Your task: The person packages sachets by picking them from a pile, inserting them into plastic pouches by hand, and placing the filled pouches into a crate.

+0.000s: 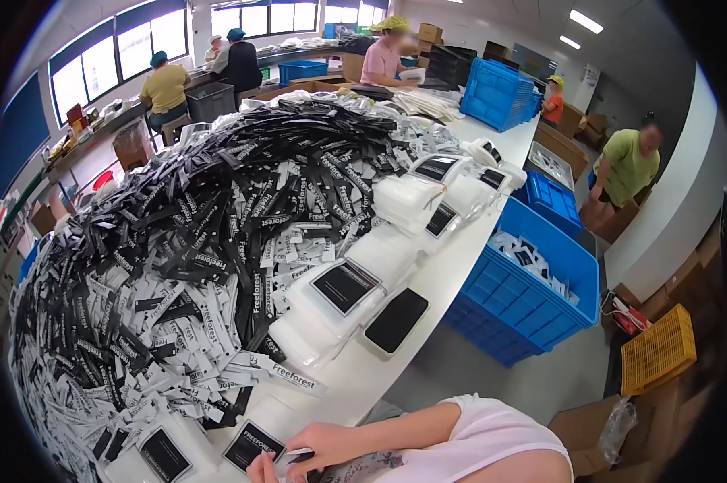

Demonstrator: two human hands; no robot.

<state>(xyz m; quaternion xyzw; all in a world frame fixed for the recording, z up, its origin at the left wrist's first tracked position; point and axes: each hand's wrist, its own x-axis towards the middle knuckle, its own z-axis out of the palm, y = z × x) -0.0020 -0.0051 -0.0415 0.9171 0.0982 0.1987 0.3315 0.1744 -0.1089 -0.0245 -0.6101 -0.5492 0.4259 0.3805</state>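
Observation:
At the bottom edge, my right hand [327, 444] is closed on a small black-and-white packet [300, 456], partly hidden by the fingers. My left hand [263, 468] is just left of it, fingertips pinched together and cut off by the frame; what they hold is hidden. Right behind the hands lies a stack of white plastic bags with a black FREEFOREST label [254, 443]. Another labelled bag stack [166, 452] is to its left. A big heap of black and white Freeforest strip packets [202, 298] covers the table's left side.
A black phone [397, 320] lies on the white table [355, 378] near its edge. More bag bundles [343, 294] line the heap. Blue crates [532, 282] and a yellow basket [658, 350] stand right. Several people work farther back, one in a green shirt [627, 161].

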